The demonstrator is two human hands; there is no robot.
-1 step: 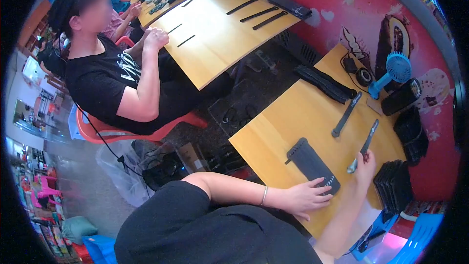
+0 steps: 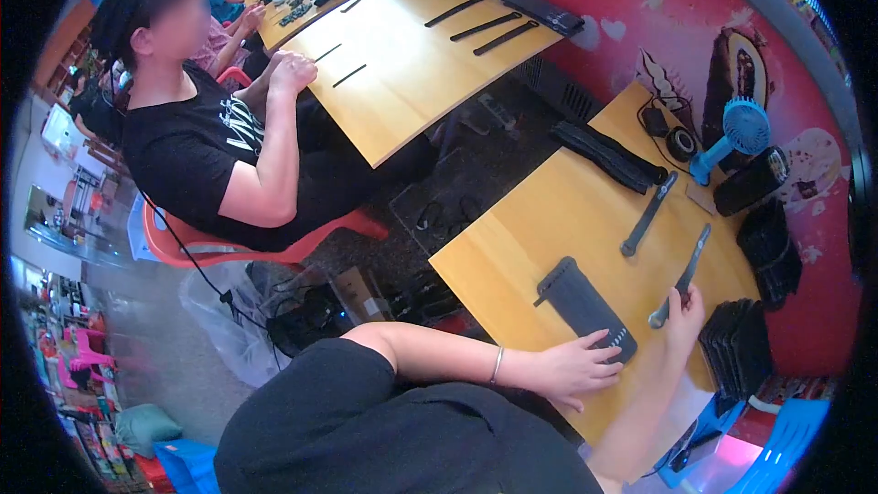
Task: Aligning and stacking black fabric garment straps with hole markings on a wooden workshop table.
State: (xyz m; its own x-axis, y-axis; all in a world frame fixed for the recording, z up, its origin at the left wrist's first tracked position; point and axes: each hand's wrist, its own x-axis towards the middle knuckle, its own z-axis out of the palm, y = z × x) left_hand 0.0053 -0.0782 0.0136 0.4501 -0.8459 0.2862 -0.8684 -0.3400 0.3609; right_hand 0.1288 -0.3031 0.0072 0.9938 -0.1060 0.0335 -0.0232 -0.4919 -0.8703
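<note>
On the near table lies a dark grey flat pouch-like piece (image 2: 581, 300), with a narrow tab at its far end and a row of pale marks near its close end. My left hand (image 2: 578, 370) rests on that close end, fingers spread and holding nothing. To the right, my right hand (image 2: 684, 316) pinches a dark strap (image 2: 692, 261) with a rounded end, near its lower part. A second dark strap (image 2: 649, 213) lies flat beyond the pouch piece, apart from both hands.
Black strips lie bundled (image 2: 608, 155) at the table's far side. A blue fan (image 2: 732, 139) and a black cylinder (image 2: 752, 181) stand by the wall. Stacked black pieces (image 2: 736, 348) flank my right hand. Left, a person sits at another table (image 2: 402, 73) bearing several dark strips.
The strap in my right hand has turned very slightly, and its near end looks less shiny. My left hand and the pouch-like piece stay in place.
</note>
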